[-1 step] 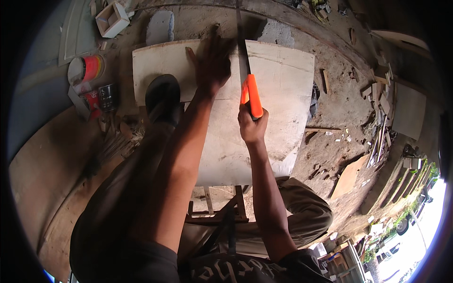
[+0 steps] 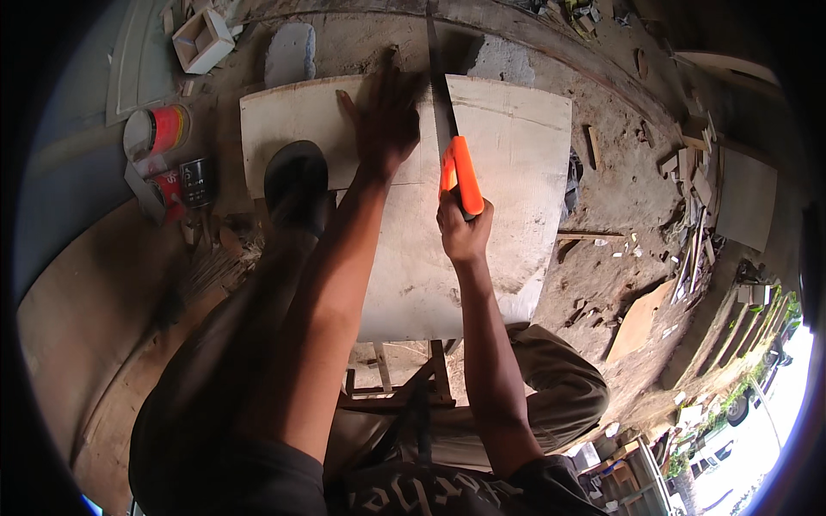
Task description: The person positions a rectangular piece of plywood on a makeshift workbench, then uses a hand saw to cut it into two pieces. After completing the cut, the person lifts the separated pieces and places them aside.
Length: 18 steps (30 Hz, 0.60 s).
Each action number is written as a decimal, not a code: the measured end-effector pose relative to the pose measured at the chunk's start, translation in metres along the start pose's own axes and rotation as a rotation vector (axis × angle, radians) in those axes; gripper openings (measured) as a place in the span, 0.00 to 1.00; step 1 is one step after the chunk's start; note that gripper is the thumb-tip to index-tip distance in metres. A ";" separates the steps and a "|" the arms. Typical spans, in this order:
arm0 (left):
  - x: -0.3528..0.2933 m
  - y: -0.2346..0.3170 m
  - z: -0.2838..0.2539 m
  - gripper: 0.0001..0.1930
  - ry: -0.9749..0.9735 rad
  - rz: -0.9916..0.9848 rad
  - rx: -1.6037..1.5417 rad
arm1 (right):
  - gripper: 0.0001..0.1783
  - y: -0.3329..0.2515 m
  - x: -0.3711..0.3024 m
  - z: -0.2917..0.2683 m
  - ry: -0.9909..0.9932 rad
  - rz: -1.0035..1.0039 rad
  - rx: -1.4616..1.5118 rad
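A pale plywood board (image 2: 482, 258) lies in front of me, its far edge slightly curved in the view. My left hand (image 2: 387, 125) is pressed on the board near that edge, fingers spread and in shadow, holding nothing. Just to its right, my right hand (image 2: 465, 230) is closed round the orange handle of a handsaw (image 2: 463, 176). The saw's dark blade (image 2: 441, 95) points away from me and extends past the far edge. Whether its teeth are in the wood, I cannot tell. My left foot in dark footwear (image 2: 297, 181) rests on the board's left part.
A wooden frame (image 2: 383, 365) shows beneath the near edge. Paint cans (image 2: 196, 182) and an open wooden box (image 2: 203, 41) stand at the left. Wood offcuts (image 2: 695, 181) are heaped on the right, beside a thin brown panel (image 2: 641, 320) on the dirt floor.
My right hand and the saw handle have shifted very slightly toward me and to the right. My left hand stays in place on the board.
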State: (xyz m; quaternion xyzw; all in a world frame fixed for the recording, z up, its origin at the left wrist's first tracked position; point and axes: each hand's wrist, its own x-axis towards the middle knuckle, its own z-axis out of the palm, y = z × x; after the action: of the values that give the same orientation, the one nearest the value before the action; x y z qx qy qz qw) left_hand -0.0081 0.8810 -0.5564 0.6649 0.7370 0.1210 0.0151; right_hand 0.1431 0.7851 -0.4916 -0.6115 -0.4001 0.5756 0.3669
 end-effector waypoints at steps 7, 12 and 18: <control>-0.010 0.011 0.011 0.28 0.001 -0.010 0.069 | 0.12 0.005 -0.008 -0.013 0.031 -0.075 -0.162; -0.020 0.034 0.017 0.29 -0.015 -0.031 -0.024 | 0.13 0.009 -0.015 -0.034 0.037 -0.049 -0.145; -0.020 0.056 0.016 0.28 -0.007 0.019 0.027 | 0.12 0.019 -0.023 -0.053 0.010 -0.121 -0.128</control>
State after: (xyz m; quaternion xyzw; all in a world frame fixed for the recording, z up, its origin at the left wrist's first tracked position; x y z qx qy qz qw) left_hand 0.0517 0.8684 -0.5638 0.6724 0.7322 0.1087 0.0073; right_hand 0.1970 0.7573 -0.4958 -0.6112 -0.4704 0.5226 0.3634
